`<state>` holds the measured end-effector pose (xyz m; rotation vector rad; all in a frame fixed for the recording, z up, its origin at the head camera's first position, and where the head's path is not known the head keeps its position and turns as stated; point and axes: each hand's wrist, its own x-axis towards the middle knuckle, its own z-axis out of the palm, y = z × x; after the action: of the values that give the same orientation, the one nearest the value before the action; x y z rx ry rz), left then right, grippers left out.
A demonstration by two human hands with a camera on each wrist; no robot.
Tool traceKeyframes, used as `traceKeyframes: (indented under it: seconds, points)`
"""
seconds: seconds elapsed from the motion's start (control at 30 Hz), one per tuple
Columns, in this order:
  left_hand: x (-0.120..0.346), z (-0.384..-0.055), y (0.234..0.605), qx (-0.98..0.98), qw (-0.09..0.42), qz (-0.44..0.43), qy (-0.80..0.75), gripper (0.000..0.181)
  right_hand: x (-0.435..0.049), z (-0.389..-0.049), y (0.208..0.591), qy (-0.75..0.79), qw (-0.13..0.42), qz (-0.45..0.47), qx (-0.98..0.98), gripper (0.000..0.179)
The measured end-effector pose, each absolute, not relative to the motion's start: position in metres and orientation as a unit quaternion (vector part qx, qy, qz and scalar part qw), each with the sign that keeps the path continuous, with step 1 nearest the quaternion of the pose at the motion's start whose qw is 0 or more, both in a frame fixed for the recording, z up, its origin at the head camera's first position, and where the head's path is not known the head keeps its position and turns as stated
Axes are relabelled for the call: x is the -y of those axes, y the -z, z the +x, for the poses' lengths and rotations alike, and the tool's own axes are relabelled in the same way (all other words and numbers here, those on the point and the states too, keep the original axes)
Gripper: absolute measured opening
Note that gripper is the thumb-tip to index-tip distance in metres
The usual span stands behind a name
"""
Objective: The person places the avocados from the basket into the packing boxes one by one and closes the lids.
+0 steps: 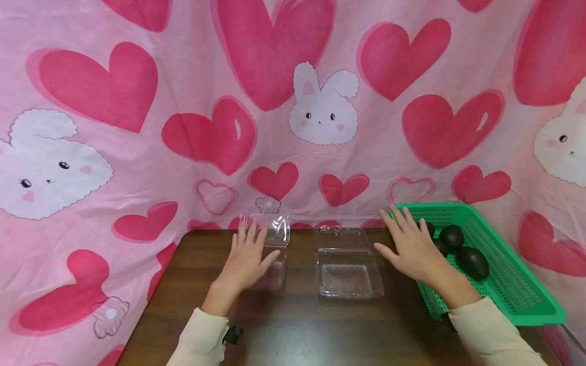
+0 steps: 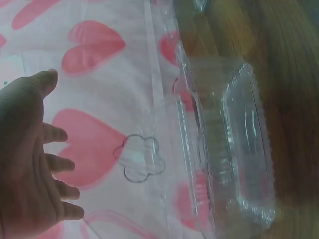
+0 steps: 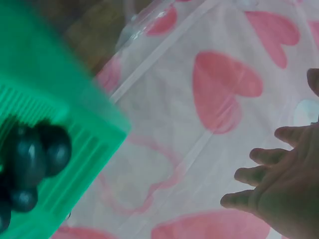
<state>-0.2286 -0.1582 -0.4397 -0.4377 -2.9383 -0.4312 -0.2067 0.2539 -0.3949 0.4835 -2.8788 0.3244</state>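
Observation:
My left hand (image 1: 247, 256), fingers spread, hovers above a clear plastic clamshell box (image 1: 278, 267) with its lid raised. In the left wrist view, the left hand (image 2: 25, 169) shows empty, apart from a clear box (image 2: 249, 144). My right hand (image 1: 414, 251) is held with fingers spread over the left side of a green plastic basket (image 1: 526, 290). Several dark, smooth, egg-shaped objects (image 1: 473, 263) lie inside the basket, partly hidden by that hand. Nothing is in the right hand (image 3: 284, 184) in the right wrist view. Between the hands stands a second clear clamshell box (image 1: 350, 292), lid folded back.
The brown wooden table (image 1: 293, 335) carries the boxes and basket. A pink cloth (image 1: 375, 152) with hearts and rabbits hangs behind it and at the sides. Near the left sleeve is a small black item (image 1: 233, 334).

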Motion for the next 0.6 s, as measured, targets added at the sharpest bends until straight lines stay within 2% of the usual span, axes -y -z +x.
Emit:
traceKeyframes:
  seconds: [0.37, 0.6]
  points:
    - [0.191, -0.235, 0.442, 0.971, 0.076, -0.127, 0.188, 0.085, -0.313, -0.22, 0.387, -0.143, 0.102, 0.15, 0.973, 0.09]
    - [0.213, -0.243, 0.452, 0.957, 0.054, -0.106, 0.266, 0.08, -0.353, -0.232, 0.39, -0.144, 0.085, 0.125, 0.978, 0.096]
